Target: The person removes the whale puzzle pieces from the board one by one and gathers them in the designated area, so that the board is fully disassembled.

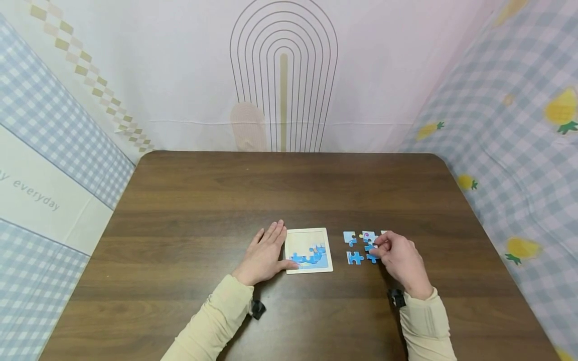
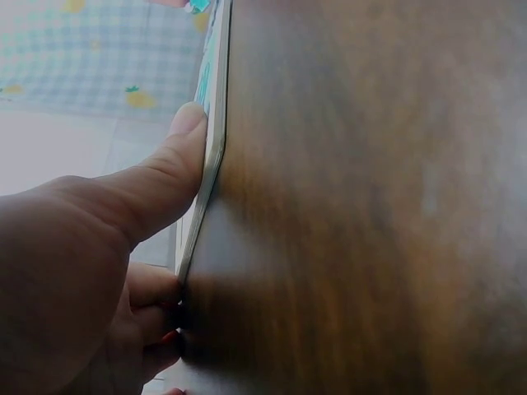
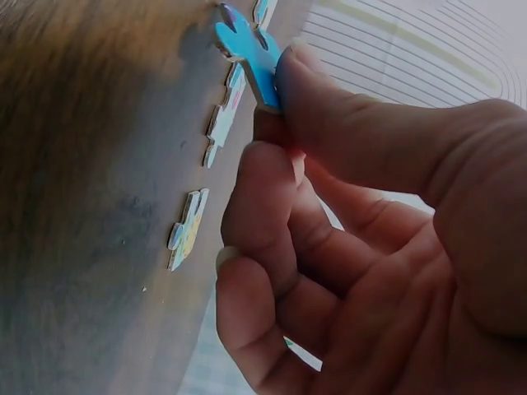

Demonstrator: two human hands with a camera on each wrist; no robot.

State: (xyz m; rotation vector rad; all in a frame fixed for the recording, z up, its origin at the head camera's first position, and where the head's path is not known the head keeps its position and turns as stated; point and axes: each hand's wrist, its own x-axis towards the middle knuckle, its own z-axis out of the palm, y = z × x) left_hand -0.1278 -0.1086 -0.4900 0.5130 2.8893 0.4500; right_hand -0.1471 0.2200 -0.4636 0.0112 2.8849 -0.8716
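a: what is standing around the tray?

b: to its right lie several loose puzzle pieces, in a small group upon the worktop. the right hand is at the outer side of this group and hides some of it. just beside the tray, at its left, is the left hand.

a: are the hands holding something?

b: the right hand pinches one blue piece with thumb and fingers, raised above the worktop, to the right of the tray. the left hand has its fingers stretched along the tray's left edge, and its thumb lies over the rim.

a: and inside the tray?

b: a joined blue part covers the near portion; the far portion shows pale board.

a: where are the edges, and where is room?

b: the worktop's far edge is well apart from the tray, with brown wood between; beyond it is a white cloth with arch lines. left of the tray, past the hand, wide wood stretches toward a blue checked cloth. between the tray and the loose puzzle pieces there is only a narrow strip. two pale sleeves come from the tray's near side.
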